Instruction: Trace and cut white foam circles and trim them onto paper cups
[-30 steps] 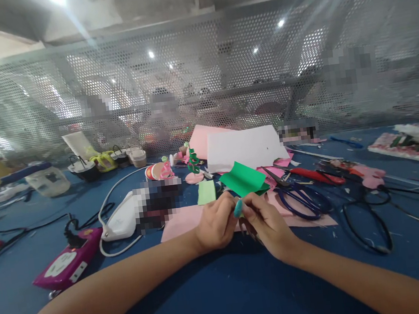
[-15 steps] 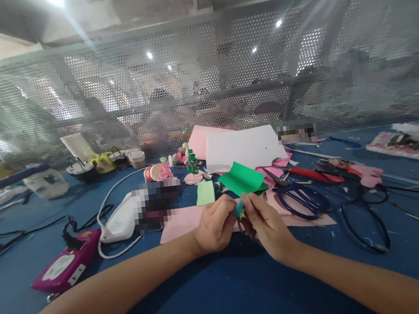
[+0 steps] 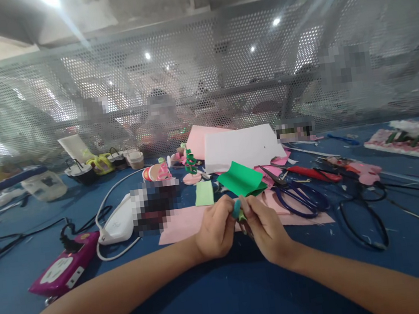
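Both hands busy at center, low over the blue table [image 3: 225, 296]. Small light-green piece [image 3: 242, 216] sits between the left hand [image 3: 215, 231] and the right hand [image 3: 271, 229], right in the gap where the fingertips meet. Mostly hidden by fingers, exact shape not readable. Both hands grasping it in a fingertip pinch.

A teal bit [image 3: 236, 208] shows just above it, at the left fingertips; can't tell if worn on a finger or held. Something thin and dark hangs just under the pinch, too blurred to ID.

Pose: forearms come in from lower left and lower right, converging in a V. Left fist rolled in, fingers curled, thumb side up. Right hand angled up and inward, index and thumb extended to the pinch, other fingers folded beneath. Can't tell if the wrists touch the table.

Around the hands: pale pink sheet [image 3: 181, 224] behind and partly under them in view. Folded bright green sheet [image 3: 240, 177] just beyond the fingertips. Light-green square [image 3: 203, 193] beyond the left hand. Blue-handled scissors [image 3: 289, 186] beyond the right, beside a red-handled tool [image 3: 315, 173].
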Action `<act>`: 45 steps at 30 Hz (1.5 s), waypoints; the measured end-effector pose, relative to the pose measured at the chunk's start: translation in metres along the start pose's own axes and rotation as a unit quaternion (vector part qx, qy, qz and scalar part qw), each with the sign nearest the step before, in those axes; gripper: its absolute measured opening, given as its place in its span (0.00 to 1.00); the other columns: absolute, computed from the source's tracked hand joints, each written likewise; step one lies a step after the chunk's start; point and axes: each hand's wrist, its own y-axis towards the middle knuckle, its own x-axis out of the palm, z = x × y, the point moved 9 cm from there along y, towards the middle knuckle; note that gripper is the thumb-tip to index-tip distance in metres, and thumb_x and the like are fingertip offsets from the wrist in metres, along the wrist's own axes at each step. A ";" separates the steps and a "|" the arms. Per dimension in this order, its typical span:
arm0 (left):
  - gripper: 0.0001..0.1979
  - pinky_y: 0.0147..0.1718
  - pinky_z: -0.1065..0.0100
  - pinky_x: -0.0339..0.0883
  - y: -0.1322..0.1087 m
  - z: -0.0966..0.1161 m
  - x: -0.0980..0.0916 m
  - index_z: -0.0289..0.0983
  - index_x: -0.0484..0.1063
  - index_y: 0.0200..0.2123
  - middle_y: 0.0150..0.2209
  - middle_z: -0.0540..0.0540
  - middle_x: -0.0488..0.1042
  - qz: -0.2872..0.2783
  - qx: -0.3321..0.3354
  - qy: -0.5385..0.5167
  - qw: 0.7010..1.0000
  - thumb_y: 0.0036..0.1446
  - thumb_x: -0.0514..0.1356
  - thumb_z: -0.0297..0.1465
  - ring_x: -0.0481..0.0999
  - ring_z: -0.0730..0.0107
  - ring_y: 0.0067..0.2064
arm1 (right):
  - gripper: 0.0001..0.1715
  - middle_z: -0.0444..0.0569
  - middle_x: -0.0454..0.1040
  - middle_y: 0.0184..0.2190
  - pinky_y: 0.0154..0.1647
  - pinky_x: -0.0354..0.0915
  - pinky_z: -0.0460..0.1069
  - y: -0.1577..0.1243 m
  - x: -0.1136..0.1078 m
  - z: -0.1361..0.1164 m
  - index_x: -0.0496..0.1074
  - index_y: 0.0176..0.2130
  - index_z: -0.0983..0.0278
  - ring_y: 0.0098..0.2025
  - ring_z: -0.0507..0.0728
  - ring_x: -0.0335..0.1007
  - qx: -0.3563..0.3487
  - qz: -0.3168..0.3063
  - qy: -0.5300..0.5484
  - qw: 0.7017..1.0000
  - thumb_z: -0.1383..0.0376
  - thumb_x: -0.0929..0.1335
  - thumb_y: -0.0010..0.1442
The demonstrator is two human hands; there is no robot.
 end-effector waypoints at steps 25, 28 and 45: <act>0.08 0.24 0.69 0.53 0.000 -0.004 0.002 0.40 0.54 0.33 0.27 0.52 0.57 0.015 -0.072 0.065 0.995 0.63 0.45 0.23 0.58 0.74 0.26 | 0.14 0.43 0.63 0.20 0.24 0.50 0.48 -0.003 -0.004 -0.039 0.54 0.29 0.59 0.22 0.53 0.59 -0.196 0.058 -0.300 0.932 0.71 0.56 0.66; 0.07 0.25 0.69 0.53 0.000 -0.004 0.002 0.40 0.54 0.33 0.27 0.52 0.57 0.013 -0.076 0.056 0.995 0.63 0.45 0.23 0.58 0.73 0.26 | 0.13 0.43 0.63 0.20 0.24 0.51 0.48 -0.003 -0.004 -0.038 0.55 0.29 0.59 0.22 0.53 0.59 -0.198 0.055 -0.306 0.930 0.72 0.56 0.65; 0.15 0.22 0.73 0.57 -0.009 -0.039 0.012 0.37 0.60 0.31 0.23 0.54 0.60 0.006 -0.215 -0.181 0.960 0.67 0.46 0.39 0.61 0.79 0.22 | 0.16 0.39 0.57 0.19 0.22 0.52 0.46 0.005 -0.010 -0.019 0.53 0.26 0.59 0.20 0.50 0.54 -0.123 0.036 -0.157 0.979 0.67 0.56 0.68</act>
